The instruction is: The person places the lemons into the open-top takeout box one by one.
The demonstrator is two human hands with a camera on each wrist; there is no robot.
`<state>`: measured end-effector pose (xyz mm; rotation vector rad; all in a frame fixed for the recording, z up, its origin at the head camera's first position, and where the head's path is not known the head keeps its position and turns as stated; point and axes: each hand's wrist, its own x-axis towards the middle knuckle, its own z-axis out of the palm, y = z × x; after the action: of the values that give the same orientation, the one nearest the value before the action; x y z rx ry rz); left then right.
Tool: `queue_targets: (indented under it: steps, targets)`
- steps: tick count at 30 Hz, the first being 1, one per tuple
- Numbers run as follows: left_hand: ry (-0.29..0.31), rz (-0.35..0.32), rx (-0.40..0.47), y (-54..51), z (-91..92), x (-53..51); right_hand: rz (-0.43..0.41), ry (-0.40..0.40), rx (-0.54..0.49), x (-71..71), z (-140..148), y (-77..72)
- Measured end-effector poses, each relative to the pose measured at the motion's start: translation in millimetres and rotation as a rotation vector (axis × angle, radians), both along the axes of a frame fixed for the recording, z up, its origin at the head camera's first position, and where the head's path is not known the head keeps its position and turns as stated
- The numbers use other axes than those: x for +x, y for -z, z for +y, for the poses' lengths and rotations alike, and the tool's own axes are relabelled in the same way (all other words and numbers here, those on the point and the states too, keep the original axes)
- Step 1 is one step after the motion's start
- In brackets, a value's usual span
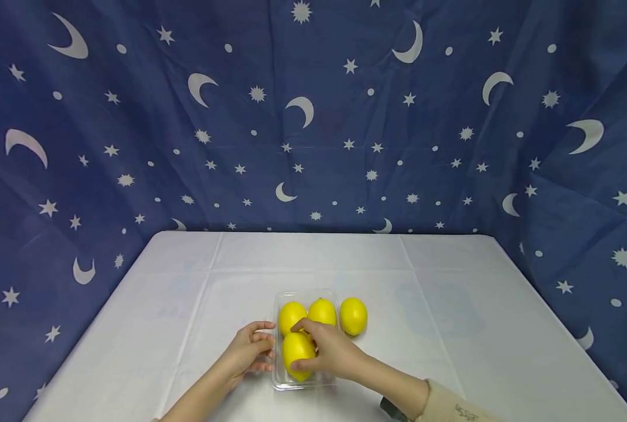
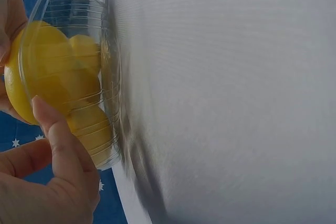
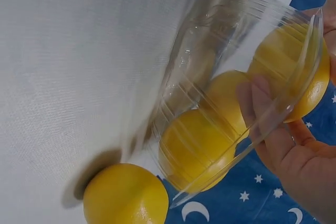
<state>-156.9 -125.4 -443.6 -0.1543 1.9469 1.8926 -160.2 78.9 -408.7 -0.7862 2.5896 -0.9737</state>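
Observation:
A clear plastic box [image 1: 283, 382] stands on the white table with two yellow lemons at its far end, one on the left [image 1: 290, 316] and one on the right [image 1: 322, 310]. My right hand [image 1: 336, 350] grips a third lemon [image 1: 299, 355] over the near left part of the box, thumb on the near side and fingers on the far side. In the right wrist view, some of its fingers [image 3: 261, 106] show through the box wall. My left hand [image 1: 247, 351] is at the box's left side, fingers loosely bent by the wall, holding no lemon.
Another lemon [image 1: 353, 316] lies on the white tablecloth [image 1: 187, 305], just right of the box. A blue curtain [image 1: 334, 117] with moons and stars rises behind the table and along its sides.

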Motion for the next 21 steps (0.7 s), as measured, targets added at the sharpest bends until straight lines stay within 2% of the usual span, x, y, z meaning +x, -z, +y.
queue_targets:
  steps: [8,17,21]
  targets:
    - [0.005,0.009,0.004,0.2,-0.3,-0.3,0.030,-0.004,0.020,0.3,-1.2,1.4]
    - [0.004,0.012,0.013,-0.2,-1.0,-0.1,0.109,-0.019,0.087,3.0,-9.5,14.2]
    - [0.016,0.010,0.013,0.5,-1.1,-1.1,0.100,-0.030,0.097,5.0,-11.1,15.3]
